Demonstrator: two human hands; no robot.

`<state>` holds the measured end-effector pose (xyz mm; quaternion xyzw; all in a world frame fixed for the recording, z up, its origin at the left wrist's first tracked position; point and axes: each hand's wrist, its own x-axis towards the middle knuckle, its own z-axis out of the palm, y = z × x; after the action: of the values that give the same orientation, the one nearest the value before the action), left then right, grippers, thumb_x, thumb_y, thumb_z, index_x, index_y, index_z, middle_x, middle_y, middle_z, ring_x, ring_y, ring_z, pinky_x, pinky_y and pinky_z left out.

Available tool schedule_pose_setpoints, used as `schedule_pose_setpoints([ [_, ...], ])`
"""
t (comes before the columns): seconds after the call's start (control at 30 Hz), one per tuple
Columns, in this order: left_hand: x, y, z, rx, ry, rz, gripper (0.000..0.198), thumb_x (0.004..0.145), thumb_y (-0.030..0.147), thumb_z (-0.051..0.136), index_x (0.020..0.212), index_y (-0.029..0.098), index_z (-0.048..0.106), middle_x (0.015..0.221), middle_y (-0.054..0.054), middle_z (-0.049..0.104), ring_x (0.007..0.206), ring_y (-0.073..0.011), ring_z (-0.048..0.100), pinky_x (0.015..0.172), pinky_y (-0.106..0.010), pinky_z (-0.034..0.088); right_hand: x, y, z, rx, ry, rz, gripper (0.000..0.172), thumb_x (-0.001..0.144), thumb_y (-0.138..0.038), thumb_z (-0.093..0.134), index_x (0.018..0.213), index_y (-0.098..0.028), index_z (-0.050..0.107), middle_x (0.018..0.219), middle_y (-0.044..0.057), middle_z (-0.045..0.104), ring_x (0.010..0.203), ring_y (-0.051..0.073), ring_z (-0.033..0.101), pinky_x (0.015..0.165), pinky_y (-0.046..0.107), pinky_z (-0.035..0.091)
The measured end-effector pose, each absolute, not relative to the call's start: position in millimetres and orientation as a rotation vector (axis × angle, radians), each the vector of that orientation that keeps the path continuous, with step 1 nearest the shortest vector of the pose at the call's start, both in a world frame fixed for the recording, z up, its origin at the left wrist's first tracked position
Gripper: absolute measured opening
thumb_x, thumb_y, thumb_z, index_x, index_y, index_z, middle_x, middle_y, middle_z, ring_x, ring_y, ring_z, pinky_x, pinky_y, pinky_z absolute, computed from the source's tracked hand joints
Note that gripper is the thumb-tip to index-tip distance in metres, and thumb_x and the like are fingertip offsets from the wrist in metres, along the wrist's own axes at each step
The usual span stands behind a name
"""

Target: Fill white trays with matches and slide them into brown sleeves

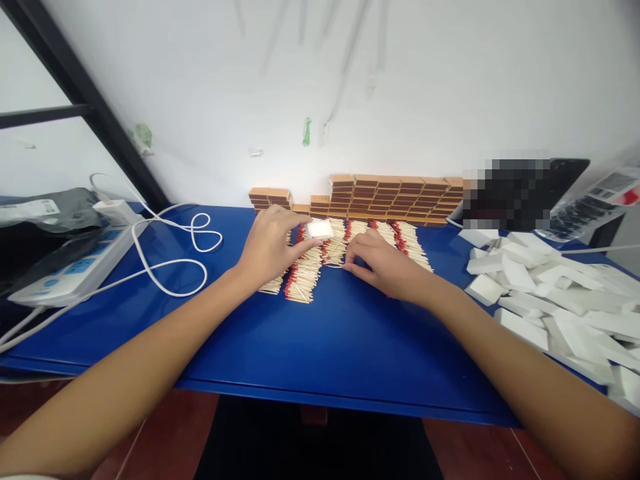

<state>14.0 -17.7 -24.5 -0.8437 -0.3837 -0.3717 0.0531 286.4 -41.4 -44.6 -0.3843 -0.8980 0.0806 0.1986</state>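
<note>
My left hand (273, 243) grips a small white box tray (320, 230) between thumb and fingers, above rows of red-tipped matches (303, 273). To its right, my right hand (375, 263) is closed in a pinch at the near edge of the match rows; whatever its fingertips hold is too small to make out. More matches (413, 240) lie beyond my right hand, their red heads towards the left. Both hands partly cover the rows.
Stacked brown matchboxes (400, 195) line the wall behind the matches. White box trays (565, 287) are heaped at the right, near a dark pixelated object (515, 193). A power strip (80, 267) and white cable (173, 293) lie at the left of the blue table (320, 347).
</note>
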Motion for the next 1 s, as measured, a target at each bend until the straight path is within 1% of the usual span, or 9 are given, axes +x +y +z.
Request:
schedule_pose_setpoints([
  [0.13, 13.8, -18.1, -24.2, -2.56, -1.159, -1.131, 0.033, 0.09, 0.041, 0.085, 0.116, 0.022, 0.077, 0.11, -0.004, 0.082, 0.098, -0.0261, 0.066, 0.089, -0.042, 0.049, 283.4, -44.5, -42.5, -1.099, -2.473, 0.25, 0.012, 0.101, -0.03, 0.061, 0.093, -0.022, 0.063, 0.099, 0.011, 0.065, 0.102, 0.03, 0.055, 0.089, 0.045, 0.046],
  [0.27, 13.7, -18.7, -22.7, -2.558, -1.162, -1.132, 0.033, 0.09, 0.041, 0.085, 0.116, 0.023, 0.077, 0.11, -0.004, 0.082, 0.098, -0.0261, 0.067, 0.089, -0.041, 0.049, 280.9, -44.9, -44.3, -1.096, -2.446, 0.247, 0.009, 0.099, -0.03, 0.064, 0.093, -0.023, 0.064, 0.1, 0.011, 0.066, 0.104, 0.03, 0.056, 0.091, 0.046, 0.047],
  [0.4, 13.9, -18.2, -23.0, -2.557, -1.165, -1.129, 0.033, 0.089, 0.04, 0.086, 0.116, 0.022, 0.077, 0.111, -0.004, 0.082, 0.1, -0.0266, 0.067, 0.09, -0.042, 0.049, 280.6, -42.3, -47.5, -1.076, -2.467, 0.243, 0.013, 0.1, -0.025, 0.06, 0.088, -0.022, 0.062, 0.097, 0.01, 0.065, 0.101, 0.029, 0.056, 0.091, 0.046, 0.047],
  [0.57, 13.5, -17.1, -24.2, -2.562, -1.166, -1.12, 0.033, 0.09, 0.041, 0.085, 0.116, 0.022, 0.077, 0.111, -0.005, 0.082, 0.099, -0.0262, 0.067, 0.09, -0.042, 0.049, 281.6, -43.4, -46.9, -1.091, -2.486, 0.251, 0.014, 0.102, -0.025, 0.058, 0.088, -0.022, 0.06, 0.097, 0.011, 0.064, 0.1, 0.029, 0.055, 0.09, 0.045, 0.047],
  [0.73, 12.4, -16.7, -24.4, -2.583, -1.173, -1.105, 0.033, 0.092, 0.043, 0.083, 0.117, 0.024, 0.077, 0.112, -0.005, 0.082, 0.101, -0.0266, 0.067, 0.091, -0.042, 0.049, 286.6, -45.1, -44.8, -1.095, -2.471, 0.276, 0.014, 0.102, -0.027, 0.056, 0.09, -0.023, 0.06, 0.101, 0.012, 0.064, 0.1, 0.03, 0.055, 0.089, 0.047, 0.047],
  [0.83, 12.2, -16.4, -24.8, -2.595, -1.175, -1.09, 0.033, 0.092, 0.042, 0.083, 0.118, 0.024, 0.077, 0.113, -0.006, 0.082, 0.101, -0.0267, 0.067, 0.092, -0.043, 0.049, 292.6, -43.8, -41.7, -1.074, -2.446, 0.287, 0.016, 0.104, -0.03, 0.055, 0.09, -0.023, 0.06, 0.101, 0.012, 0.065, 0.101, 0.03, 0.054, 0.091, 0.048, 0.047],
  [1.0, 12.2, -16.1, -25.2, -2.621, -1.157, -1.077, 0.037, 0.087, 0.04, 0.088, 0.117, 0.023, 0.077, 0.107, -0.005, 0.081, 0.1, -0.0262, 0.067, 0.091, -0.042, 0.049, 301.6, -42.8, -31.4, -1.055, -2.374, 0.263, 0.018, 0.105, -0.035, 0.054, 0.093, -0.025, 0.062, 0.106, 0.011, 0.067, 0.103, 0.03, 0.054, 0.094, 0.049, 0.045],
])
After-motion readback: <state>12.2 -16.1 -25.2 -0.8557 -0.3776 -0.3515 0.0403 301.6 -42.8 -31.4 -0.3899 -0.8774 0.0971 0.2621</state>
